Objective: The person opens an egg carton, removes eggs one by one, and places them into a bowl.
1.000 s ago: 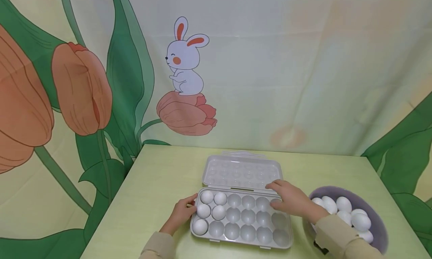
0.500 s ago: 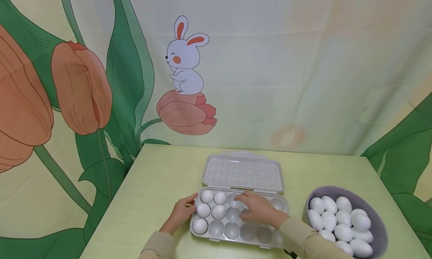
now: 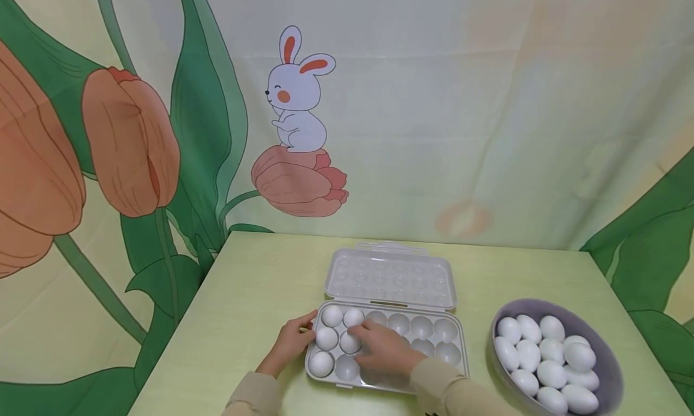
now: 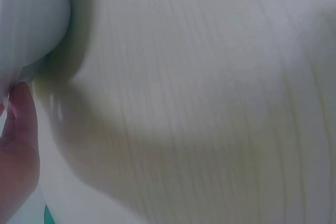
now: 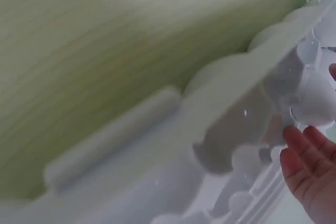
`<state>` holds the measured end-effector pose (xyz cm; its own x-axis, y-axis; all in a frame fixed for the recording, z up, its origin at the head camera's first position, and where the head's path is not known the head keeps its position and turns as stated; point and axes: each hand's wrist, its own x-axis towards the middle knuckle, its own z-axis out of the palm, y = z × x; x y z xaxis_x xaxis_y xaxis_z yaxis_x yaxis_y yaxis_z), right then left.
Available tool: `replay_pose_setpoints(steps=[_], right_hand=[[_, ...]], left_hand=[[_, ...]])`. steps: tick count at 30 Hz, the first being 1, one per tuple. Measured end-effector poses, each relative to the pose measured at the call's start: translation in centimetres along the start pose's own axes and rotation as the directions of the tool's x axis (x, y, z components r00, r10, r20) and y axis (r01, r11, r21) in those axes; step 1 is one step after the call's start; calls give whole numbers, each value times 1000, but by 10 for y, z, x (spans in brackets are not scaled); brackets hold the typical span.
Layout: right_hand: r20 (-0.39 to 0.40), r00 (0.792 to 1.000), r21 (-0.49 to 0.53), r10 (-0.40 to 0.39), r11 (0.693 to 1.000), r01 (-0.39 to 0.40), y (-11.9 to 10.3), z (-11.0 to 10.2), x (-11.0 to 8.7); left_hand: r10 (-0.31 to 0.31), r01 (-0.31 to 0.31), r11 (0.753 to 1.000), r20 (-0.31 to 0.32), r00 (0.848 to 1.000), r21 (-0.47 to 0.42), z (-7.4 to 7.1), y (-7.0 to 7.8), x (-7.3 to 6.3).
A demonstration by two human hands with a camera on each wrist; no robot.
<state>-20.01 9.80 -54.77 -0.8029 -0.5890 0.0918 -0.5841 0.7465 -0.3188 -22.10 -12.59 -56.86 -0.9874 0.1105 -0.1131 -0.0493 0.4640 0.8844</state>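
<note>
A pale plastic egg box point(image 3: 398, 394) lies with its lid point(image 3: 390, 277) folded back; several white eggs point(image 3: 321, 364) sit in its left cups. My left hand point(image 3: 290, 345) touches the left rim with its fingertips; in the left wrist view a digit point(image 4: 23, 114) meets the box's edge. My right hand point(image 3: 387, 350) reaches over the middle cups, thumb and fingers apart, with fingertips right at the egg point(image 3: 350, 342) in the second column, middle row. In the right wrist view its fingers point(image 5: 310, 161) are fairly straight beside that egg point(image 5: 315, 98).
To the right stands a purple-grey bowl point(image 3: 612, 368) holding several white eggs point(image 3: 552, 374). The table point(image 3: 260, 271) has a pale yellow-green top. Behind it hangs a cloth point(image 3: 412, 133) printed with tulips and a rabbit. My right forearm point(image 3: 450, 392) hides some front cups.
My right hand has moved left across the egg box, from its right end to the second column of eggs. The left hand stays at the left rim.
</note>
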Motion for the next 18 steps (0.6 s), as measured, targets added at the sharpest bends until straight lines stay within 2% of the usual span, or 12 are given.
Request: replay_pose_setpoints(steps=[9,18], right_hand=[[-53,996,-108,73,991,-79,-11,13,13],[-79,986,-93,146,984,-153,-21,14,13]], left_hand=[[-3,3,1000,-8,1000,5,-1,0,0],[12,-12,1000,9,1000,8,-2,2,-1]])
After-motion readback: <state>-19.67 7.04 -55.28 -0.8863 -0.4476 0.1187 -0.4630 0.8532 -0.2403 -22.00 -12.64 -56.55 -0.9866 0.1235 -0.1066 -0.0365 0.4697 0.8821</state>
